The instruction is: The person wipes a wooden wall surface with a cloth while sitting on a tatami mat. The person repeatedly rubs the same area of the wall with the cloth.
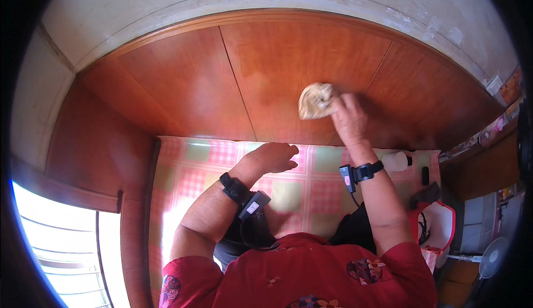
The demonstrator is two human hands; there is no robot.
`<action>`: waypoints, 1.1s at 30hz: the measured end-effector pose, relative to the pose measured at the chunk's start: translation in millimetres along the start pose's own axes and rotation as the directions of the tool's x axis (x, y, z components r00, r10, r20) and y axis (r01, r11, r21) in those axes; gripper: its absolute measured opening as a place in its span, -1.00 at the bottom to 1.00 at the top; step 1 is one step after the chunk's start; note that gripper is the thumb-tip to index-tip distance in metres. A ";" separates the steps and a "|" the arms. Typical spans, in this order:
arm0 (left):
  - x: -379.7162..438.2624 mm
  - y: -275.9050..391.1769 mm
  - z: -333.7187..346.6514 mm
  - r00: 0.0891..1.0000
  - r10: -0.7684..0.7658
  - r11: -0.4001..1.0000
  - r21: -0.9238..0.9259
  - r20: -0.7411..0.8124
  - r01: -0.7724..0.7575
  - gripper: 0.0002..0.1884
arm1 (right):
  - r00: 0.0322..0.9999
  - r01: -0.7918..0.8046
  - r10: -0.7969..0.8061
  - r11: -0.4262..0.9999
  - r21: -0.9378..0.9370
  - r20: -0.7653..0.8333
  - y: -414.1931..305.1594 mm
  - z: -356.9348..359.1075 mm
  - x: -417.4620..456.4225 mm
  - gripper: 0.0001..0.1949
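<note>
A beige, crumpled cloth (315, 101) is gripped in my right hand (349, 114) and lies against the reddish-brown wood panelling (275, 66). The hand is slightly blurred. Lower and to the left, my left hand (278, 157) holds nothing, its fingers apart, over the pink and green checked cover (287, 195) close to the foot of the panels. Each wrist bears a black strap with a small device and a cable.
A whitish bottle with a black cap (394, 161) and a small black object (425, 176) lie on the cover at right. Beyond them are a red-rimmed white container (441, 224) and a fan (493, 258). A wooden side panel (100, 133) and a bright window stand at left.
</note>
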State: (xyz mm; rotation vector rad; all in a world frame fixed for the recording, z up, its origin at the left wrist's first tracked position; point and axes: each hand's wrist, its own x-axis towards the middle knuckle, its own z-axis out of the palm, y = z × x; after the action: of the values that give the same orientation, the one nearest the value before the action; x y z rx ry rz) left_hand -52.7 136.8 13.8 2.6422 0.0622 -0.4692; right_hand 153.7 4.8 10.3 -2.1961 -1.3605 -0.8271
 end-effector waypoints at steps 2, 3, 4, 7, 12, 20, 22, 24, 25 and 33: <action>2.1 -4.3 3.7 0.999 0.021 1.000 0.004 -0.029 -0.020 -0.56 | 0.992 0.069 -0.069 0.998 0.003 0.108 3.5 31.8 -24.6 -0.77; 1.5 -8.0 7.9 0.997 0.026 1.000 0.004 -0.066 -0.026 -0.57 | 0.982 0.111 -0.115 0.993 0.031 0.153 5.1 42.8 -33.2 -0.76; 1.9 -7.8 8.8 0.994 0.042 0.999 0.007 -0.100 -0.041 -0.59 | 0.978 0.118 -0.124 0.992 0.042 0.170 10.3 50.1 -42.2 -0.76; 3.2 -4.4 3.3 0.999 0.028 1.000 -0.006 -0.033 -0.028 -0.54 | 0.975 0.114 -0.127 0.991 0.075 0.184 17.9 56.3 -52.1 -0.74; 2.3 -9.1 4.4 0.999 0.006 1.000 -0.016 -0.035 -0.006 -0.54 | 0.998 -0.035 0.024 0.978 0.207 0.057 8.7 19.8 -18.5 -0.63; 1.6 0.8 3.7 0.999 0.032 0.999 0.002 -0.044 -0.032 -0.56 | 0.727 -0.159 0.654 0.458 0.875 -0.210 45.7 -44.8 53.0 -0.58; 2.4 5.6 2.5 1.000 0.019 1.000 -0.002 -0.009 -0.019 -0.57 | 0.664 -0.047 0.717 0.324 0.945 -0.213 47.1 -46.5 61.0 -0.61; 2.3 5.2 3.9 1.000 0.019 1.000 -0.002 -0.001 -0.019 -0.59 | 0.710 -0.065 0.675 0.344 0.937 -0.199 40.2 -45.2 67.2 -0.64; 2.5 4.3 4.6 1.000 0.025 1.000 -0.007 -0.010 -0.025 -0.59 | 0.732 -0.073 0.653 0.355 0.932 -0.191 35.1 -45.1 70.2 -0.66; 2.8 1.6 3.1 0.999 0.005 1.000 0.013 0.036 -0.005 -0.58 | 0.985 0.127 -0.107 0.981 0.144 -0.136 -48.5 5.6 44.0 -0.72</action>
State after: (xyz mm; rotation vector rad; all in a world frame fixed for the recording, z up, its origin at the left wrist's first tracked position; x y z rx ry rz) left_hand -50.9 133.9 10.9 2.6454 0.0415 -0.5170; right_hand 126.5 57.7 38.3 -1.9292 -1.4506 -0.8599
